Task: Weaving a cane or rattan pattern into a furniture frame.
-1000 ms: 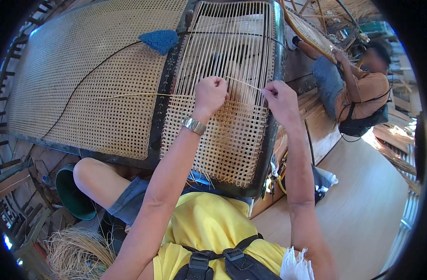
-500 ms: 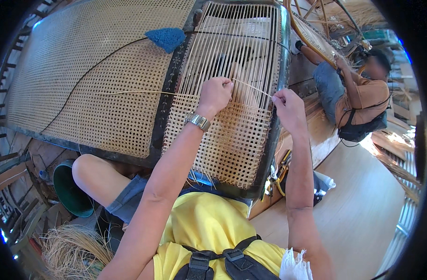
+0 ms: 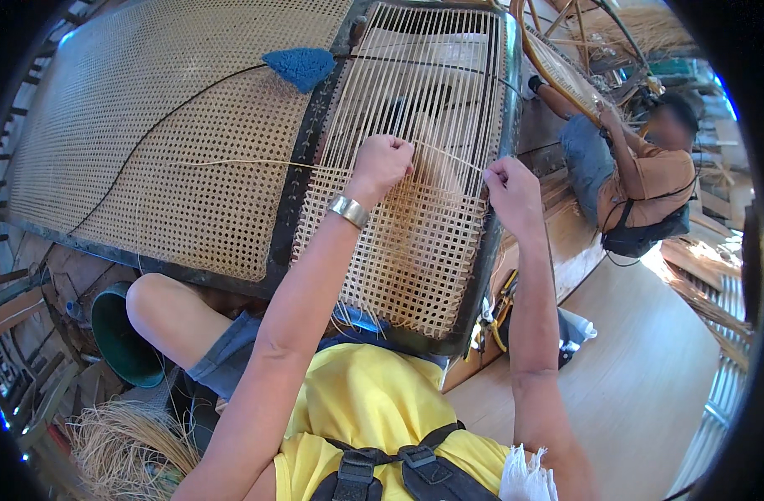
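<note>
Cane strand (image 3: 450, 155): I see it drawn across the panel's right half, sloping down toward the frame's right edge.
Left hand (image 3: 385, 160): fingers curled together on the strand near mid-panel; the exact pinch is hidden from me.
Right hand (image 3: 512, 190): thumb and fingertip pinched narrow on the strand, just beside the right edge of the frame (image 3: 512, 83).
Woven panel (image 3: 382, 259): close lattice toward its near edge, mostly lengthwise strands toward the far edge.
Handling: I judge the strand light, springy, slightly slick, prone to split if kinked; I'd pinch it flat, near the weave.
</note>
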Motion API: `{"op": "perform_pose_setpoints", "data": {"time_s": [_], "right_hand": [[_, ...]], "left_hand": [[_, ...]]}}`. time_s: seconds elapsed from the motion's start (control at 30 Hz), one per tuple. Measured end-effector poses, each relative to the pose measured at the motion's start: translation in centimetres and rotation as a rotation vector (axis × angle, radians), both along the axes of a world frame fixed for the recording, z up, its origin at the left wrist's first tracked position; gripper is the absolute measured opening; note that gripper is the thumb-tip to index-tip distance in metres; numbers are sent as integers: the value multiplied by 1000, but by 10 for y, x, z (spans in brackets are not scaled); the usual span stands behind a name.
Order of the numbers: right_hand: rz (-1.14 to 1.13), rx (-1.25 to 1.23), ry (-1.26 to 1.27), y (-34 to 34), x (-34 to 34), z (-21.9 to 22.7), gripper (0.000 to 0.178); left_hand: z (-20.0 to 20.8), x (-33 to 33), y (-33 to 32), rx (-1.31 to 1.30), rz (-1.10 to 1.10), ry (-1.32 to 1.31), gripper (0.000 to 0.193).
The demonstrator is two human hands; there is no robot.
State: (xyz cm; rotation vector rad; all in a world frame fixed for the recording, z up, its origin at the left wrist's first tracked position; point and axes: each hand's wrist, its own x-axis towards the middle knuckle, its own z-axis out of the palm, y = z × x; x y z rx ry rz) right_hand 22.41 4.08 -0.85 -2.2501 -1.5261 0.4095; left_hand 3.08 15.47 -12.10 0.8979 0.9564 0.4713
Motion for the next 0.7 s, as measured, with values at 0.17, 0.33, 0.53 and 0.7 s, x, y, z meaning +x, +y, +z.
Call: {"op": "perform_pose_setpoints", "data": {"time_s": [0.17,0.33,0.53,0.7], "right_hand": [[22,-25,-30,-7,3,12,13],[19,-49,-22,-10,9,14,11],[79,42,15,-1,7,-1,11],[42,10,31,-2,5,1,13]], "left_hand": [[4,4,-2,573,-52,425,26],[-6,-1,0,111,9,135,24],[-2,-2,-5,232,113,162,24],[5,-4,0,496,-43,393,25]]}}
